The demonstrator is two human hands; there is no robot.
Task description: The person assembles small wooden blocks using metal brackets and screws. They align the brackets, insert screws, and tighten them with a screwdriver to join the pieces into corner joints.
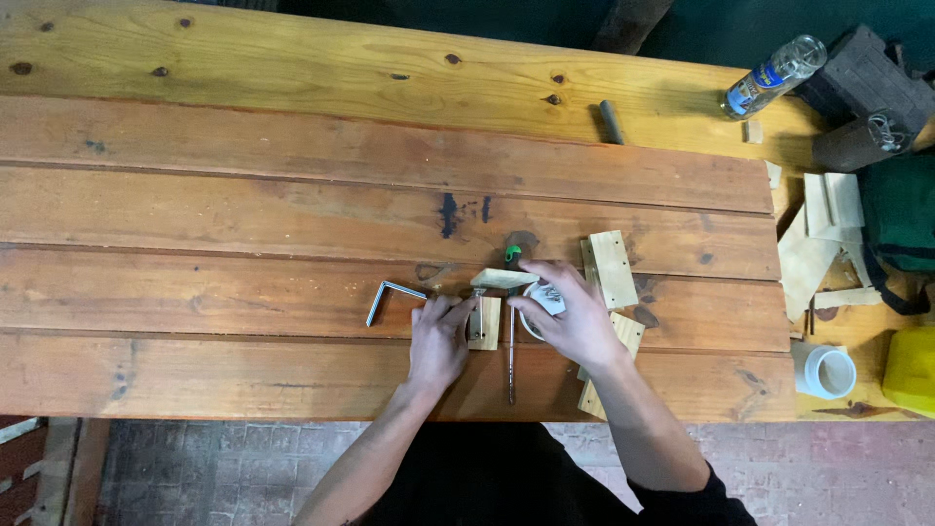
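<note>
White cup mostly hidden under right hand; yellow container cut by frame edge.
</note>
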